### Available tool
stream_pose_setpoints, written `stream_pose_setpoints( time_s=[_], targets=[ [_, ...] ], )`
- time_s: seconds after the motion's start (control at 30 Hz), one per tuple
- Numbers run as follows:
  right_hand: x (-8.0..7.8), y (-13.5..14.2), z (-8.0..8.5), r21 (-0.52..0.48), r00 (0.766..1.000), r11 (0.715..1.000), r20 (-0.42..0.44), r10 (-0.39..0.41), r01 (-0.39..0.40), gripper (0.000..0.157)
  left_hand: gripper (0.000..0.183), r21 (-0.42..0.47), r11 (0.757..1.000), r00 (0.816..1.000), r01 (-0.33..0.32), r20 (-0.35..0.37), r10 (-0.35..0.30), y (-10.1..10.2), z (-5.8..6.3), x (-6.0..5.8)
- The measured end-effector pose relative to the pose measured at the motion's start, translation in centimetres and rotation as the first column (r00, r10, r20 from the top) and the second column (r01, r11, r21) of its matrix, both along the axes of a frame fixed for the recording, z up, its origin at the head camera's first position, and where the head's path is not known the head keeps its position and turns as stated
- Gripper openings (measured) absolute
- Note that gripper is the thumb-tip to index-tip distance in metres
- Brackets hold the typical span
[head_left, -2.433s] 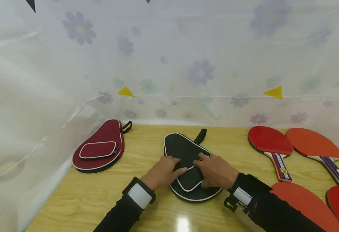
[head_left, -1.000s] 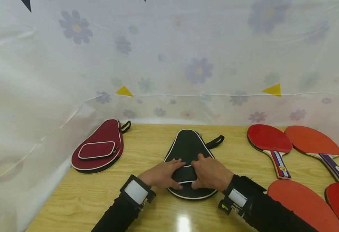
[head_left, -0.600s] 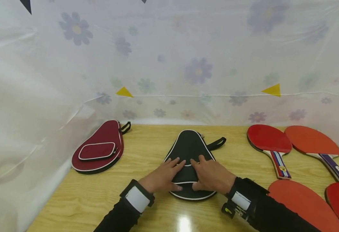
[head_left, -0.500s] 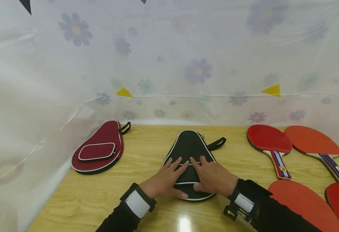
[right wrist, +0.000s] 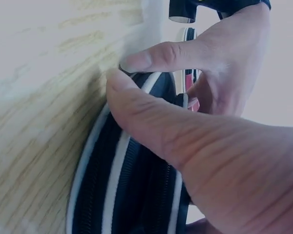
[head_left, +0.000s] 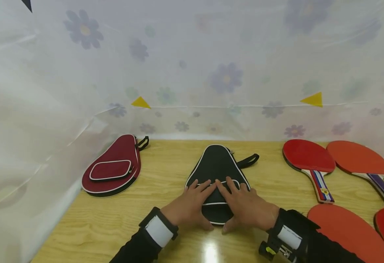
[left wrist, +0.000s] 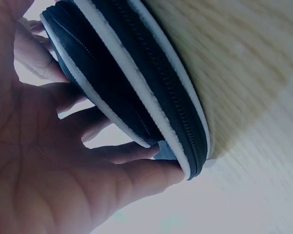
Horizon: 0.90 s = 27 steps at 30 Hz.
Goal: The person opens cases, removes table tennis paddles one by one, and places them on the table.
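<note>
A black table tennis bat case (head_left: 215,162) with white piping lies flat in the middle of the table, narrow end pointing away. Its black strap (head_left: 249,160) sticks out to the right. My left hand (head_left: 189,207) rests on the left of its front pocket, fingers spread, the thumb at the rounded near edge. On the right, my right hand (head_left: 250,207) lies likewise, its thumb close to the left thumb. Seen from the left wrist, the zipped side of the case (left wrist: 173,97) stands beside the thumb. The right wrist view shows both thumbs against the case's edge (right wrist: 95,180).
A dark red bat case (head_left: 123,153) lies at the left back. On the right are a red bat (head_left: 308,155) with a striped handle, an orange-red bat (head_left: 359,157) with a purple handle, and two more bats nearer. A flowered white sheet (head_left: 192,65) hangs behind the wooden table (head_left: 165,157).
The black case has turned clockwise, so its narrow end points straight away from me. My fingers have straightened and spread, and both thumbs have come to its near edge.
</note>
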State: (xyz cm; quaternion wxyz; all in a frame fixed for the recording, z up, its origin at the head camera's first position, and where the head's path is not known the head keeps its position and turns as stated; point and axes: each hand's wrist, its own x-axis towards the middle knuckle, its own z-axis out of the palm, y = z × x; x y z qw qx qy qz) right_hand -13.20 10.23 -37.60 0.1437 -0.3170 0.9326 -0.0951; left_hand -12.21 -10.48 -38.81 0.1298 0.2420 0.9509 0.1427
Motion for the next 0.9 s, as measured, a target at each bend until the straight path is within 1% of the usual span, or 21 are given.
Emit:
stream_pose_setpoints(
  time_s=[0.1, 0.2, 0.33, 0.67, 0.9],
  targets=[
    [-0.2, 0.0, 0.1, -0.007, 1.000, 1.000, -0.029, -0.002, 0.002, 0.126, 0.113, -0.011, 1.000, 1.000, -0.002, -0.012, 0.002, 0.1, 0.2, -0.5],
    [-0.5, -0.1, 0.1, -0.018, 0.998, 1.000, -0.055, 0.002, -0.003, 0.124, 0.111, -0.017, 1.000, 1.000, -0.013, -0.004, 0.013, 0.2, 0.2, -0.9],
    [-0.9, 0.0, 0.0, -0.021, 0.998, 1.000, -0.068, -0.002, 0.001, 0.122, 0.111, -0.015, 1.000, 1.000, -0.022, 0.010, 0.022, 0.2, 0.2, -1.5],
    [-2.4, -0.1, -0.2, -0.008, 0.995, 1.000, -0.103, -0.011, 0.010, 0.120, 0.111, -0.004, 1.000, 1.000, -0.028, 0.010, 0.028, 0.1, 0.2, -3.0],
    [-3.3, -0.2, -0.2, -0.005, 0.993, 1.000, -0.116, -0.026, 0.026, 0.121, 0.111, -0.016, 0.999, 0.999, -0.033, 0.025, 0.033, 0.0, 0.2, -4.0]
  ],
)
